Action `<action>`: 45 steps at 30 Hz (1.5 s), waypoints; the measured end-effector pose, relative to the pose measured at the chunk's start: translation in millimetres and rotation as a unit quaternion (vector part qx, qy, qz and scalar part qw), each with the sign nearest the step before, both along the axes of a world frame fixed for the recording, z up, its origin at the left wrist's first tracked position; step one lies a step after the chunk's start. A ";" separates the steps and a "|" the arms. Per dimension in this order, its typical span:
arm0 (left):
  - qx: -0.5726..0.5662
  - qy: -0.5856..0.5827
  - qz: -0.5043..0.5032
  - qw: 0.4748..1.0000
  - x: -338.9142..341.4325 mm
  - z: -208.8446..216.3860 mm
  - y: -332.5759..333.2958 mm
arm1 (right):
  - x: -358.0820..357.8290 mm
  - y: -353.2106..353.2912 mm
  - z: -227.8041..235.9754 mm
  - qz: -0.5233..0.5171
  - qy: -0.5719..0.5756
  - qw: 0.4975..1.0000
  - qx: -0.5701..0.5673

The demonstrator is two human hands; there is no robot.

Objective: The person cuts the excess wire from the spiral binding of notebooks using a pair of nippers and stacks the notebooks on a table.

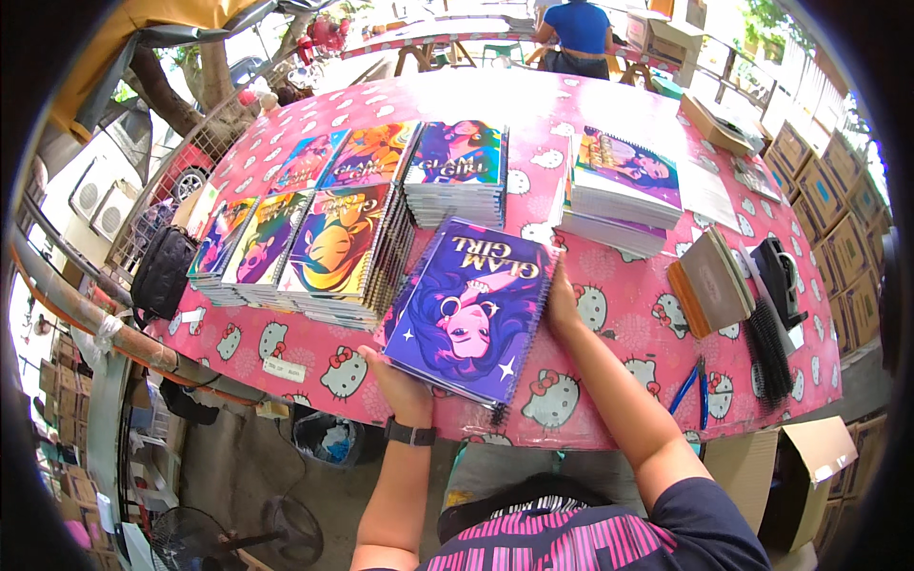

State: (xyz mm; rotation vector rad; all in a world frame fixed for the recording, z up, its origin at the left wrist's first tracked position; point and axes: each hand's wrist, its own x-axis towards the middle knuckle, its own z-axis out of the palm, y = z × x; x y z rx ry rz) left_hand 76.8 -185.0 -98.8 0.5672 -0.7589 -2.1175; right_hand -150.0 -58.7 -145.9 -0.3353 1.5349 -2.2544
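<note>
Purple notebook between two hands, over a pink table.
Notebook stacks stand at left; the left hand meets the notebook's lower left corner, its fingers hidden, their grip impossible to tell; the right hand is closed round the spiral right edge; beyond lie another stack, blue pliers and a black brush.

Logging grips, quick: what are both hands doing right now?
Left hand: holding the purple notebook at its lower left corner.
Right hand: holding its right edge.
</note>
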 end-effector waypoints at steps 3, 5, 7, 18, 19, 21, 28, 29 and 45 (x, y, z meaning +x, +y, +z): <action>0.020 0.053 -0.074 0.996 -5.0 -5.6 -7.0 | 42.0 32.8 14.0 -0.024 -0.030 0.999 -0.039; -0.006 0.038 -0.091 0.995 -15.6 -1.0 -6.8 | 50.4 48.6 19.8 -0.046 -0.046 0.995 -0.071; -0.044 0.028 -0.066 0.996 -20.2 -9.0 -16.2 | 43.3 56.2 23.6 -0.065 -0.065 0.989 -0.115; -0.315 -0.146 0.099 0.933 -22.8 18.1 -32.2 | 42.4 23.5 70.5 -0.250 0.234 0.939 0.021; -0.286 -0.093 0.087 0.950 -25.1 19.6 -28.1 | 45.9 28.4 73.5 -0.237 0.241 0.941 0.022; -0.224 0.017 0.058 0.973 -31.9 24.5 -18.4 | 50.4 38.9 81.7 -0.216 0.255 0.942 0.024; -0.435 -0.153 0.124 0.879 -9.5 9.2 -36.4 | 79.7 179.3 89.7 -0.160 0.433 0.779 0.424; -0.508 -0.198 0.150 0.825 -8.4 8.1 -36.5 | 86.5 211.0 90.8 -0.183 0.384 0.728 0.538; -0.704 -0.514 -0.057 0.488 58.2 97.2 106.3 | 120.0 287.6 62.9 -0.043 0.162 0.937 0.308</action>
